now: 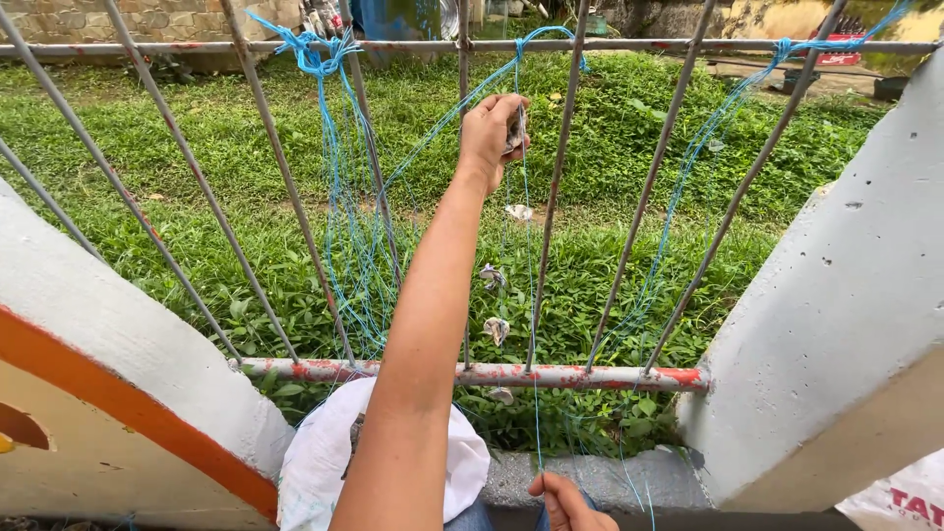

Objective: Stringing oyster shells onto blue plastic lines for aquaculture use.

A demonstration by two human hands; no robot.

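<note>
1. Near edge, bottom centre: right hand (568, 503), fingers curled shut and pinching a blue string (536, 413) that runs straight up from it.
2. Near left: white sack (320, 462), partly hidden behind the forearm; its contents cannot be seen.
3. Near right corner: edge of a white package (900, 501) with red print, mostly cut off by the frame.
4. Flanking walls: white concrete pillar (836, 324) at right; white curved wall with an orange band (118, 393) at left.
5. Between them: metal railing (551, 376), its lower bar rusty with flaking red and white paint, thin vertical rods rising to a top bar.
6. Left hand (492, 133), arm stretched up and away, fingers closed on a small crumpled grey scrap (517, 130) at the string, just beside a rod.
7. More scraps (497, 329) of the same kind hang spaced along the strings below that hand.
8. Loose blue strings (344, 226) loop from knots on the top bar, left and right, down to the lower bar.
9. Far: green grass and low weeds (197, 177); a stone wall (118, 18) at far left; a red sign (838, 54) at far right, too small to make out.
</note>
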